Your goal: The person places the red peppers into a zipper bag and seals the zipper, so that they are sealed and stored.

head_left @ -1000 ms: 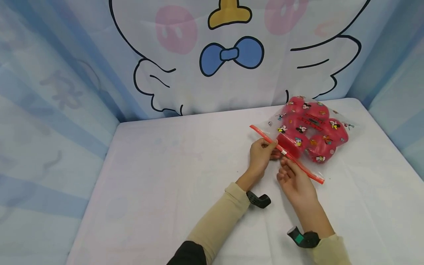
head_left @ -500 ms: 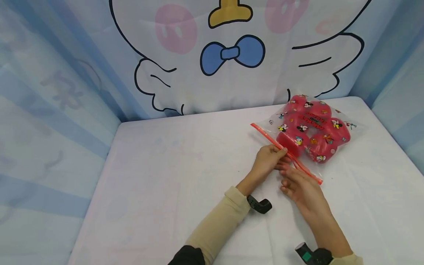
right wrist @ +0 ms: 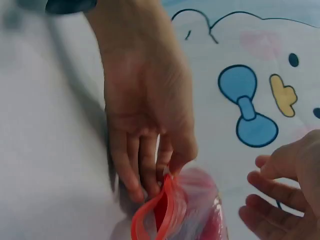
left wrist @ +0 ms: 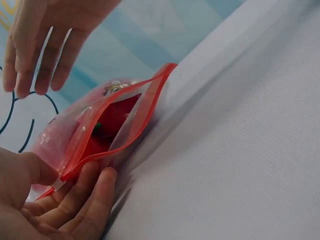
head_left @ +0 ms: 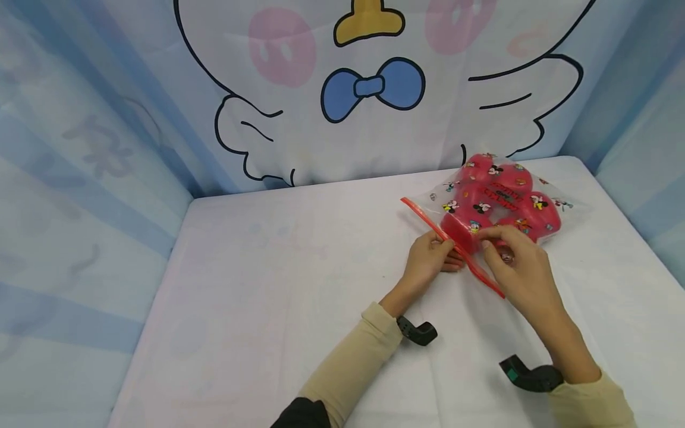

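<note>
A clear zip bag [head_left: 505, 190] printed with cartoon figures lies at the table's back right. Several rounded red things fill it; a green spot shows among the red things [left wrist: 120, 117] in the left wrist view, but their kind stays unclear. My left hand [head_left: 425, 261] pinches the red zip strip [left wrist: 161, 87] between thumb and fingers. Beyond that grip, the bag's mouth gapes. Over the front of the bag hovers my right hand [head_left: 521, 270], loosely bent and holding nothing; the right wrist view shows this right hand [right wrist: 292, 185] with its fingers apart.
A white cloth covers the table [head_left: 278, 285]. Behind it hangs a curtain [head_left: 369, 142] with a cartoon print, and a blue curtain [head_left: 80, 238] runs along the left side. Each wrist wears a small black camera [head_left: 420, 333].
My right hand has left the zip strip and risen over the bag. My left hand has slid slightly down and right along the strip. The strip's right part has parted.
</note>
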{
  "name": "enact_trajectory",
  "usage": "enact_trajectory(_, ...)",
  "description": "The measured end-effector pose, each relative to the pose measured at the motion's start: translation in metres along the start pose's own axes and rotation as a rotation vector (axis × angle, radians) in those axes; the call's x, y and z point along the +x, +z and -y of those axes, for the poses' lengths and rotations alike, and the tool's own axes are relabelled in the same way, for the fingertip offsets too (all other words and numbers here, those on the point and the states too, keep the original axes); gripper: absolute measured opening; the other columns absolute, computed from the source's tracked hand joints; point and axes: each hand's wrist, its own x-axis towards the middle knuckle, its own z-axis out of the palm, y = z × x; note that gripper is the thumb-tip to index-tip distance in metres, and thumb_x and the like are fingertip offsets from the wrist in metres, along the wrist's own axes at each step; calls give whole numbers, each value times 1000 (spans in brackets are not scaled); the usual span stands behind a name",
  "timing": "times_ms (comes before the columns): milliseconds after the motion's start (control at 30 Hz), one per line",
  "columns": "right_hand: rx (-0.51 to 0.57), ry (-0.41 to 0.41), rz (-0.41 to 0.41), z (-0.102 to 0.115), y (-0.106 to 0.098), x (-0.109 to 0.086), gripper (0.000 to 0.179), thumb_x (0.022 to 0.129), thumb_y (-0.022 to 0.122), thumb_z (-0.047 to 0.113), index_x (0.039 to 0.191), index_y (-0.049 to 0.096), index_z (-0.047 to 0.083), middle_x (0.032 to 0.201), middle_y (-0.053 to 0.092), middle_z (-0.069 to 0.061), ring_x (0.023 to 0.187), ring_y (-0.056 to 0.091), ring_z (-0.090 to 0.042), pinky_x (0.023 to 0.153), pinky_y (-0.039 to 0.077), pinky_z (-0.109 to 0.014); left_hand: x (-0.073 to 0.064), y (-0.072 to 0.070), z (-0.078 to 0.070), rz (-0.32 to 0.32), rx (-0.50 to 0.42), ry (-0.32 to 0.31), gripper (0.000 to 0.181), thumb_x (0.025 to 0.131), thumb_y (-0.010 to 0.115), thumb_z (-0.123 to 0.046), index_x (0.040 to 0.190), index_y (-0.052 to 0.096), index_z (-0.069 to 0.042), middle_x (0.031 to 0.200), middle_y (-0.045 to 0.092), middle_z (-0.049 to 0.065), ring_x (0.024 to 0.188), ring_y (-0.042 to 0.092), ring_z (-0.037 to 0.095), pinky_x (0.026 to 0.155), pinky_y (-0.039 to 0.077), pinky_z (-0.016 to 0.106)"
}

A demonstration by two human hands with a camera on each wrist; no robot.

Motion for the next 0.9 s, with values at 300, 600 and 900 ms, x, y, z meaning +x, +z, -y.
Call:
enact_trajectory(300, -345, -288, 88, -25, 12, 40, 58, 82, 85, 4, 136, 61, 2, 141, 55, -24, 135, 46, -47, 109, 40, -71, 1, 1, 2, -19, -42, -39, 19, 105, 61, -23, 94, 64, -8, 79, 74, 5, 57, 68, 15, 58, 63, 29)
enact_trajectory(600, -407, -259, 119, -31, 18, 45, 70, 81, 87, 7, 144, 55, 5, 147, 52, -25, 136, 47, -47, 109, 41, -72, 9, -4, 1, 36, 33, 7, 26, 106, 62, -25, 96, 65, -1, 78, 71, 6, 58, 67, 11, 59, 61, 24)
enact_trajectory(900, -458, -207, 152, -37, 21, 48, 75, 84, 86, 15, 148, 50, 1, 153, 48, -27, 138, 45, -50, 108, 39, -76, 14, -5, 7, -15, 143, 92, 21, 103, 64, -13, 86, 64, -1, 72, 73, 15, 54, 63, 6, 53, 51, 16)
